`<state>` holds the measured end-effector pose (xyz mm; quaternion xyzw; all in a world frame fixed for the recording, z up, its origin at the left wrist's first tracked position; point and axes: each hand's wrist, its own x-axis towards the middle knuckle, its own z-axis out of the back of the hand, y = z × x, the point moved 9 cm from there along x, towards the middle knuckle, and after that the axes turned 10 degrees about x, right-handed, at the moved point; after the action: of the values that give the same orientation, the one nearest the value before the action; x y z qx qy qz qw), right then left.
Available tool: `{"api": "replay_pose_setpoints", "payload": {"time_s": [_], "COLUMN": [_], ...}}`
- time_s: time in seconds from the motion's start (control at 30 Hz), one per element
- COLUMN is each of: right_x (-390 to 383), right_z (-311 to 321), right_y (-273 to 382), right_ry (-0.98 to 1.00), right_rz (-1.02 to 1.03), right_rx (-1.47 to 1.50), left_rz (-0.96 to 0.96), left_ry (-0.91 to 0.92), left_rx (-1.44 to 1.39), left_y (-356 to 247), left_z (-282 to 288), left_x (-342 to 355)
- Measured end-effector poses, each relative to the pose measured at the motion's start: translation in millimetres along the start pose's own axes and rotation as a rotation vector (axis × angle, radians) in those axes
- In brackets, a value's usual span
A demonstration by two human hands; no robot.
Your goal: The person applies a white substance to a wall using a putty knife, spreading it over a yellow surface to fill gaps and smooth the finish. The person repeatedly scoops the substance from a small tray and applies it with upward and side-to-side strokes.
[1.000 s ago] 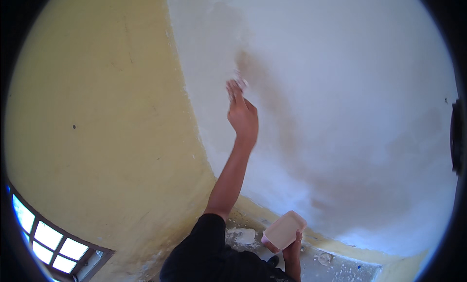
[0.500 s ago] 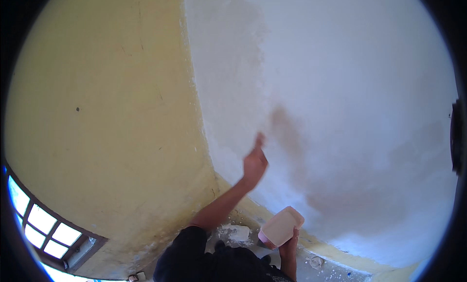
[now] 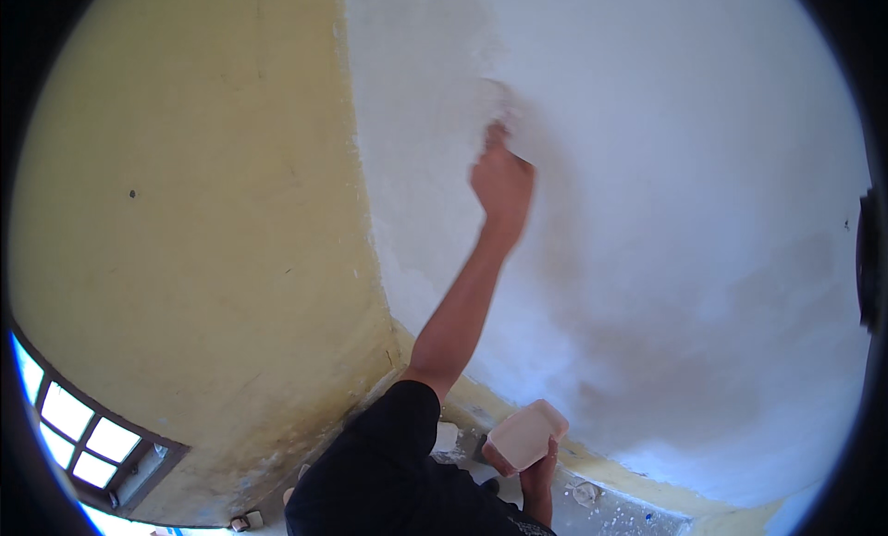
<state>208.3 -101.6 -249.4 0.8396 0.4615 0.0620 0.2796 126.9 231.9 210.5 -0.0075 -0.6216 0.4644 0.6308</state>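
Observation:
My left hand [image 3: 502,180] is raised at the white wall [image 3: 684,166], its fingers closed around something pale. A blurred, whitish flat edge shows just above the fingertips against the wall, but its kind is too smeared to tell. Lower down, my right hand [image 3: 541,476] holds a pale pink rectangular tub [image 3: 527,434] from beneath, with fingers at both sides. The tub is tilted, and a smooth pale surface faces up. Damp-looking darker patches spread over the white wall around and right of my left hand.
A yellow wall [image 3: 203,184] meets the white one at a corner on the left. At lower left is a brown-framed window [image 3: 90,439]. White splatter and a roundish pale lump [image 3: 585,493] lie on the floor [image 3: 615,513]. A dark object [image 3: 867,258] stands at the right edge.
My left hand has moved up the white wall, and the arm is straighter. My right hand still holds the tub, slightly lower and further left in view.

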Motion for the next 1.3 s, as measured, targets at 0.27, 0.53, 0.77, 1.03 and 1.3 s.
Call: {"api": "replay_pose_setpoints", "payload": {"time_s": [0.27,0.53,0.77,1.03,1.3], "right_x": [9.7,11.2,12.0,19.5,23.8], "right_z": [-5.1,-15.2,-8.9,-9.6,-8.3], "right_y": [3.0,-9.2,-28.1,-31.4,-42.5], "right_ry": [0.001,-0.013,-0.03,-0.11,-0.073], "right_rz": [0.027,0.055,0.004,-0.023,0.02], "right_rx": [0.003,0.013,0.072,0.048,0.09], "left_rz": [-0.454,-0.264,-0.552,-0.254,-0.741], "left_ry": [0.309,-0.245,0.254,-0.106,-0.203], "left_rx": [-0.262,0.032,0.096,-0.055,-0.007], "left_y": [-45.8,13.4,7.7,71.1,54.1], "left_z": [28.6,15.3,-24.7,62.3,54.2], "left_x": [-137.2,39.4,-95.7,-8.2,158.4]}}
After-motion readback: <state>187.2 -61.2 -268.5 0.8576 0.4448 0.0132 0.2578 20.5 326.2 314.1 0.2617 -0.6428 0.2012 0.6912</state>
